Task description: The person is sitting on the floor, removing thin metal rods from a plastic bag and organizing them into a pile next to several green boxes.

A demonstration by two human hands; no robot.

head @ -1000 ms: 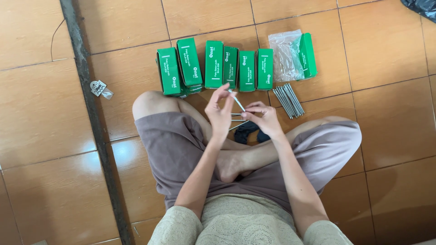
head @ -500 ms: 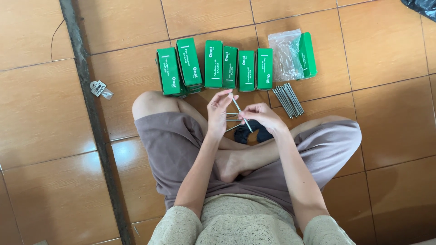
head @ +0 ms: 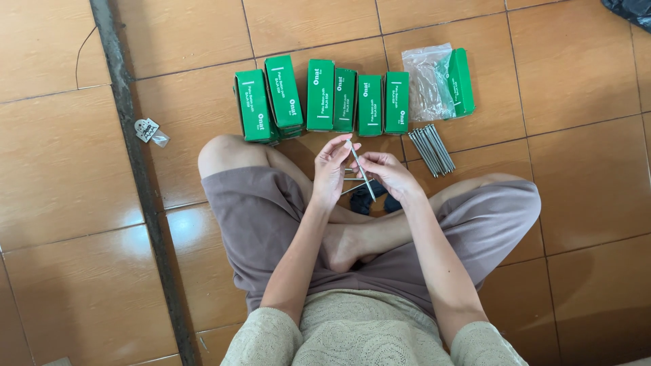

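I sit cross-legged on a brown tiled floor. My left hand (head: 330, 171) and my right hand (head: 386, 173) meet above my ankles, and both pinch one long grey metal nail (head: 360, 171) held slantwise between them. A few more nails (head: 352, 184) lie just under my hands. In front of my knees lies a row of several green boxes (head: 321, 100). To their right, a bundle of long nails (head: 431, 149) rests on the tile. A small black thing (head: 369, 198) is partly hidden under my right hand.
A clear plastic bag (head: 428, 80) lies over a green box (head: 462, 81) at the row's right end. A dark metal strip (head: 139, 176) runs across the floor on the left, with a small tag (head: 150, 130) beside it. A black bag corner (head: 632, 10) shows top right.
My hands stayed together over my ankles. The nail between them has tilted and shifted slightly while my fingers adjusted their hold.
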